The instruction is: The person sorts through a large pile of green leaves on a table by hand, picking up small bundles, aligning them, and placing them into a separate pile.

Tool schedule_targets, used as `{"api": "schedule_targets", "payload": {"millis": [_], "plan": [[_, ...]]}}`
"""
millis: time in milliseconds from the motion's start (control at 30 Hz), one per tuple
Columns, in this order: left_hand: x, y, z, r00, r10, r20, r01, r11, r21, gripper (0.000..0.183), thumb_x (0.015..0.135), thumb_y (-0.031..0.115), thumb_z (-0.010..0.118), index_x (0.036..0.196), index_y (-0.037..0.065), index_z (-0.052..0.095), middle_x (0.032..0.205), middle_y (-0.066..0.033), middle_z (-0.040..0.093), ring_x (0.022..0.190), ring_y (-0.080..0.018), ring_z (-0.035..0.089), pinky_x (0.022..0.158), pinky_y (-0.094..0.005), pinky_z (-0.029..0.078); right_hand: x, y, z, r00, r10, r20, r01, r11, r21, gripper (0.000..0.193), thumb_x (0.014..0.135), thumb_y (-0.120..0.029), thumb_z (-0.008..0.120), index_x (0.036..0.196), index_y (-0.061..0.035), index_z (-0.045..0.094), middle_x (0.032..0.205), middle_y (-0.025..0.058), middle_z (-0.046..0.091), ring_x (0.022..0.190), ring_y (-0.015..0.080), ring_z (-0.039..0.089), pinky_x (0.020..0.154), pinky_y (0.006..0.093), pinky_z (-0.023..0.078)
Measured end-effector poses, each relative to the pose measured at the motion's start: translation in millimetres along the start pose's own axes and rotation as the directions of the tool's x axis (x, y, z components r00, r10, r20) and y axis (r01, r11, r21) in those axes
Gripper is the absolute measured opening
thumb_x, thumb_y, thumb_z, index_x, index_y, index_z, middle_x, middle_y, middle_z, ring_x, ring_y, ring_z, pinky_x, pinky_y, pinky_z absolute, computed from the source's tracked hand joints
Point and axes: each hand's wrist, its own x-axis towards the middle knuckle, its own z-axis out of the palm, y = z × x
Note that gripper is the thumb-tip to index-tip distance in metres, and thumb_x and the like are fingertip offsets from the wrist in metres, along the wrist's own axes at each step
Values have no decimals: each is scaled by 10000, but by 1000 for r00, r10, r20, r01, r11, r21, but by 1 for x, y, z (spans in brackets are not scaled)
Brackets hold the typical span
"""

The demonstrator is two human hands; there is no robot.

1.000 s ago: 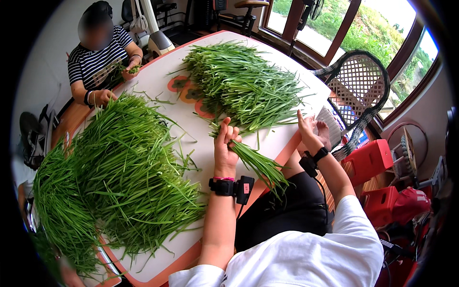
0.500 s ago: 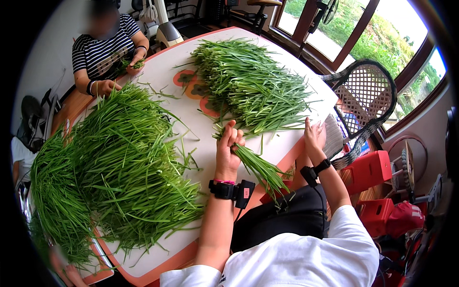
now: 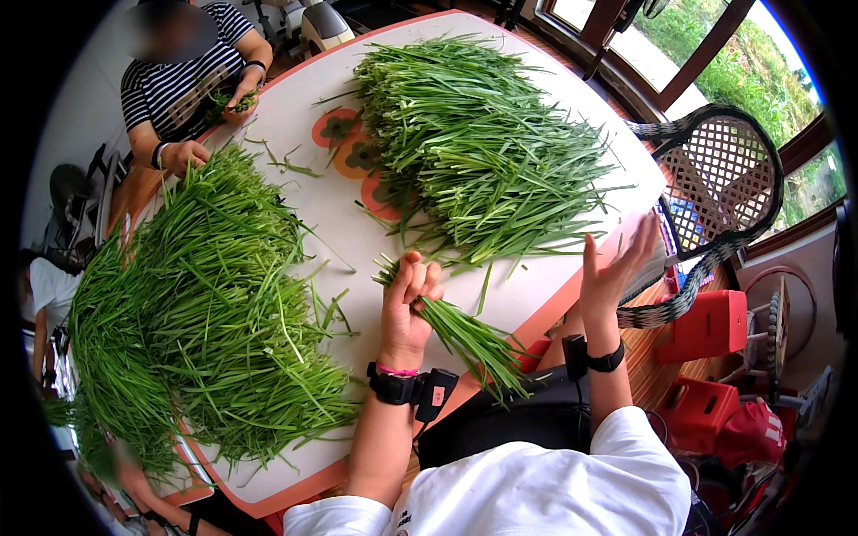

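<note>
My left hand (image 3: pixel 409 304) is closed around a bunch of green garlic chives (image 3: pixel 469 339), held over the near edge of the table. The cut ends poke out on its left, and the long leaves hang to the lower right. Off to the right, my right hand (image 3: pixel 617 272) is raised with its fingers stretched apart and nothing in it. Beyond both hands lies a neat heap of chives (image 3: pixel 492 152). A larger, looser pile of chives (image 3: pixel 241 322) spreads over the left part of the table.
The white table (image 3: pixel 335 232) has an orange rim and printed flowers. Across it, a person in a striped shirt (image 3: pixel 192 80) handles chives. A wicker-backed chair (image 3: pixel 724 179) and red stools (image 3: pixel 702 326) stand at the right. Another person's arm (image 3: pixel 134 478) shows at lower left.
My right hand has lifted and spread its fingers. The left hand keeps the bunch and sits slightly further left in the picture. The whole view has shifted a little.
</note>
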Motion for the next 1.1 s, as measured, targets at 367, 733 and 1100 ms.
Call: {"api": "schedule_targets", "payload": {"millis": [367,733,1100], "plan": [[0,-1,3,998,18,-53,-12,995,97,162,913,260,541,978,116,577,557,86,242,605,-58,256,514,-181,228,34,-53,60,514,-763,392,622,646,443,219,636,-131,620,853,-109,647,922,28,548,884,212,519,786,347,425],[3,-9,8,981,116,-158,-70,960,270,260,906,282,549,1064,77,573,677,44,361,642,-57,323,485,-167,250,46,-87,54,625,-736,259,193,468,863,269,711,-49,664,972,-105,625,807,43,589,699,225,579,582,332,473],[1,-17,14,977,165,-136,-35,752,658,255,930,294,507,1007,53,537,764,1,495,615,-43,380,509,-165,263,41,-95,77,507,-798,325,168,462,871,133,740,-209,665,840,-123,672,804,44,622,748,253,626,582,365,496]]}}
